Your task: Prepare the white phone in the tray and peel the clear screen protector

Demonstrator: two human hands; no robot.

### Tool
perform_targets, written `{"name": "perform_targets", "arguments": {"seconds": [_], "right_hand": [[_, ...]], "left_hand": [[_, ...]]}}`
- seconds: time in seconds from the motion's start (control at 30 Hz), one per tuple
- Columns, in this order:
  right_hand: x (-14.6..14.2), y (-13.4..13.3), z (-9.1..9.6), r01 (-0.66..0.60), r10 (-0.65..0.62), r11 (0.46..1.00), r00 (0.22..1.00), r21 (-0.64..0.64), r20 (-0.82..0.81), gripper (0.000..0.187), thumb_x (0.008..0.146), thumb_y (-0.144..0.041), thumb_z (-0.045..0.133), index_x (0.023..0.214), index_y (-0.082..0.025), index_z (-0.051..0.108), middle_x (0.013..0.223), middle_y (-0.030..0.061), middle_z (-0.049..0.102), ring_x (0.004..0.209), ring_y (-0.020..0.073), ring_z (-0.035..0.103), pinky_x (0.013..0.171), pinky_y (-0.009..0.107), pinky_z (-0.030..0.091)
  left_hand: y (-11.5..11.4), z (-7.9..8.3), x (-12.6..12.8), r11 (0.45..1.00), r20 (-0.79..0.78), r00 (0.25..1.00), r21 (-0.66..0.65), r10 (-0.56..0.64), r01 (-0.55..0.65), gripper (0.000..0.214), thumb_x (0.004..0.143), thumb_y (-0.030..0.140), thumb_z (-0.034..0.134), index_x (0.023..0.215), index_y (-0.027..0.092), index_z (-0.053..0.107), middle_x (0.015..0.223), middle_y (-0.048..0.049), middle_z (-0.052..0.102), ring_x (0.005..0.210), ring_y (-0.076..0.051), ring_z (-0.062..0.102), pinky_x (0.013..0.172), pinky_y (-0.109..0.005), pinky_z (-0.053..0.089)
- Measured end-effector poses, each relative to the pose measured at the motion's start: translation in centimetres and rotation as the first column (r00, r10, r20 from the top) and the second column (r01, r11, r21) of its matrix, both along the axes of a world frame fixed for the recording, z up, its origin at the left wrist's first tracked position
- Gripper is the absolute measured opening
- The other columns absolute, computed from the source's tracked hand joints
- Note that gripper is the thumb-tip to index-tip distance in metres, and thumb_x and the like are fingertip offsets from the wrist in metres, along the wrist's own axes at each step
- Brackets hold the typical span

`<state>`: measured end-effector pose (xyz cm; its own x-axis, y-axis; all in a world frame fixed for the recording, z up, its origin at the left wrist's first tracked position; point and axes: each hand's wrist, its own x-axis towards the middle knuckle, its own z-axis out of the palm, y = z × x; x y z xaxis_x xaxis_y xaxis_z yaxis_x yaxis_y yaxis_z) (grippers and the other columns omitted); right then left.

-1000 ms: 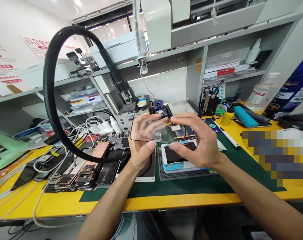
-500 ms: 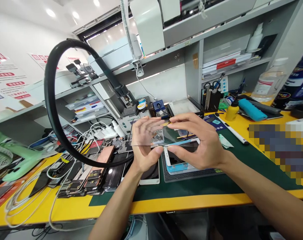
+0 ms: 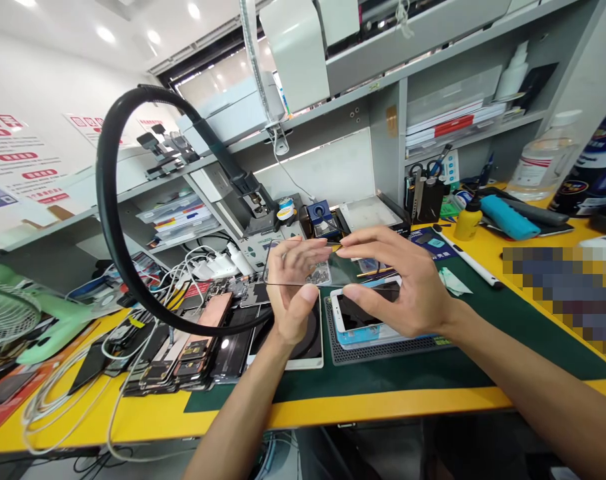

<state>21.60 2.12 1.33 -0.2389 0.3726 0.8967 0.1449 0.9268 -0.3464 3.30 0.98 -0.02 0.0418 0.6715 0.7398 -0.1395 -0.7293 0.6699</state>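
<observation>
Light, even pressure at the rim should best keep smudges off a clear pane [image 3: 340,270], raised above the surface [image 3: 413,403] near a white phone [image 3: 355,313], as the left hand [image 3: 293,287] and right hand [image 3: 405,283] grasp its edges, thumbs nearest the wearer, fingers curved opposite, forearms angled inward.

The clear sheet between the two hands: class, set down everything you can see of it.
The clear sheet is thin, flat and see-through, like glass or plastic, with a narrow dark outline. It is held up above the green mat, its long side running across the view. Fingers of the left hand show through it; the right hand grips and partly hides its other end. Whether it has scratches or cracks cannot be told.
</observation>
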Motion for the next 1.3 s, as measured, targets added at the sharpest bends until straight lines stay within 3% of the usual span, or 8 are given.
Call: {"name": "perform_targets", "arguments": {"seconds": [0.3, 0.43, 0.57, 0.73, 0.9, 1.03, 1.17, 1.3], "right_hand": [[0.6, 0.3, 0.1, -0.189, 0.185, 0.944, 0.982, -0.269, -0.043, 0.021, 0.087, -0.029, 0.07, 0.107, -0.024, 0.074, 0.109, 0.008, 0.072, 0.097, 0.0248, 0.067, 0.074, 0.034, 0.055], [1.2, 0.5, 0.8, -0.388, 0.387, 0.734, 0.913, -0.558, -0.126, 0.022, 0.09, -0.039, 0.068, 0.1, -0.022, 0.077, 0.1, 0.0074, 0.074, 0.091, 0.0246, 0.07, 0.075, 0.034, 0.055], [1.7, 1.1, 1.1, -0.437, 0.464, 0.593, 0.872, -0.676, -0.157, 0.028, 0.089, -0.043, 0.069, 0.099, -0.019, 0.079, 0.099, 0.0086, 0.076, 0.092, 0.0247, 0.071, 0.07, 0.029, 0.054], [2.1, 1.6, 1.0, -0.484, 0.474, 0.558, 0.853, -0.674, -0.22, 0.028, 0.09, -0.044, 0.068, 0.101, -0.021, 0.079, 0.098, 0.0089, 0.077, 0.093, 0.0263, 0.073, 0.066, 0.029, 0.056], [1.7, 0.9, 1.2, -0.461, 0.34, 0.624, 0.887, -0.632, -0.311, 0.02, 0.085, -0.035, 0.076, 0.097, -0.02, 0.079, 0.093, 0.0088, 0.078, 0.085, 0.0231, 0.075, 0.064, 0.028, 0.06], [1.4, 0.5, 1.1, -0.508, 0.348, 0.612, 0.861, -0.607, -0.37, 0.014, 0.087, -0.03, 0.074, 0.091, -0.018, 0.078, 0.083, 0.0083, 0.078, 0.075, 0.0211, 0.076, 0.053, 0.024, 0.058], [1.5, 0.4, 1.1, -0.562, 0.401, 0.557, 0.827, -0.612, -0.394, 0.012, 0.088, -0.028, 0.074, 0.093, -0.017, 0.076, 0.072, 0.0052, 0.075, 0.062, 0.0188, 0.074, 0.044, 0.022, 0.055], [1.6, 0.1, 1.0, -0.58, 0.433, 0.501, 0.81, -0.642, -0.394, 0.01, 0.089, -0.027, 0.073, 0.09, -0.016, 0.074, 0.068, 0.0032, 0.073, 0.057, 0.0169, 0.072, 0.043, 0.021, 0.054]], "left_hand": [[-0.6, 0.3, 0.5, 0.994, 0.114, 0.99, -0.071, 0.087, -0.079, 0.047, 0.082, 0.049, 0.071, 0.118, 0.024, 0.053, 0.11, -0.0094, 0.071, 0.101, -0.028, 0.068, 0.095, -0.048, 0.051], [-0.3, 1.0, -0.7, 0.988, 0.076, 0.988, 0.066, 0.133, -0.139, 0.056, 0.074, 0.037, 0.083, 0.123, 0.026, 0.058, 0.117, -0.0082, 0.069, 0.108, -0.027, 0.066, 0.098, -0.047, 0.051], [0.1, 1.7, -1.8, 0.959, -0.033, 0.978, 0.207, 0.206, -0.195, 0.024, 0.079, 0.019, 0.078, 0.102, 0.024, 0.071, 0.111, -0.0074, 0.071, 0.109, -0.027, 0.065, 0.1, -0.051, 0.05], [-0.1, 2.2, -1.8, 0.956, -0.024, 0.98, 0.225, 0.197, -0.187, 0.011, 0.083, 0.012, 0.073, 0.088, 0.022, 0.073, 0.089, -0.0028, 0.074, 0.091, -0.022, 0.07, 0.094, -0.049, 0.053], [-0.9, 2.3, -1.1, 0.946, 0.015, 0.957, 0.147, 0.289, -0.288, 0.004, 0.087, 0.017, 0.071, 0.086, 0.02, 0.071, 0.079, -0.0011, 0.075, 0.081, -0.018, 0.071, 0.087, -0.041, 0.056], [-1.7, 2.2, -1.1, 0.953, 0.005, 0.958, 0.103, 0.287, -0.286, 0.007, 0.087, 0.014, 0.069, 0.089, 0.02, 0.073, 0.08, -0.0018, 0.074, 0.081, -0.017, 0.07, 0.088, -0.039, 0.055], [-2.3, 2.6, -1.6, 0.996, -0.018, 0.996, -0.019, 0.089, -0.089, 0.018, 0.087, 0.018, 0.065, 0.102, 0.019, 0.075, 0.09, -0.007, 0.074, 0.087, -0.022, 0.07, 0.087, -0.039, 0.054], [-2.6, 3.2, -1.8, 0.975, 0.0, 0.989, -0.167, -0.15, 0.148, 0.032, 0.081, 0.026, 0.066, 0.11, 0.016, 0.075, 0.1, -0.0122, 0.071, 0.089, -0.026, 0.067, 0.09, -0.043, 0.052]]}}
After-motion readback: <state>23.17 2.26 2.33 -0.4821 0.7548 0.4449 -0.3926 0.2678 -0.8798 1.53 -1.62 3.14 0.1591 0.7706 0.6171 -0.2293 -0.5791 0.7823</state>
